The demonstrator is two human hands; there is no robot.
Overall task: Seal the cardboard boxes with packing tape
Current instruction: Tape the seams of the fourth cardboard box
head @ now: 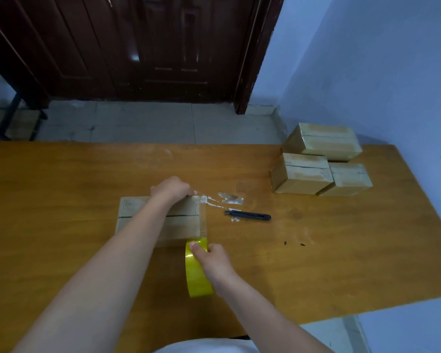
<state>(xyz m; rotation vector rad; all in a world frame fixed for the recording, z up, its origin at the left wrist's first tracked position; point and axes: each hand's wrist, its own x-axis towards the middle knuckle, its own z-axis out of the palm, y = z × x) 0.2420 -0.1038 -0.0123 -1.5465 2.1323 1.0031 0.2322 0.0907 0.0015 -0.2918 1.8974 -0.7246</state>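
Observation:
A small cardboard box (138, 212) lies flat on the wooden table (61, 179), its top flaps meeting in a seam. My left hand (172, 188) reaches across the box and presses the end of a clear tape strip (203, 217) onto its far right corner. That strip runs down the box's right edge to a yellow tape roll (196, 273). My right hand (211, 261) grips the roll just in front of the box, thumb on its outer face.
A black utility knife (247, 215) lies right of the box beside scraps of tape residue (231, 198). Three taped cardboard boxes (318, 161) are stacked at the table's far right by the blue wall. A dark wooden door stands beyond the table.

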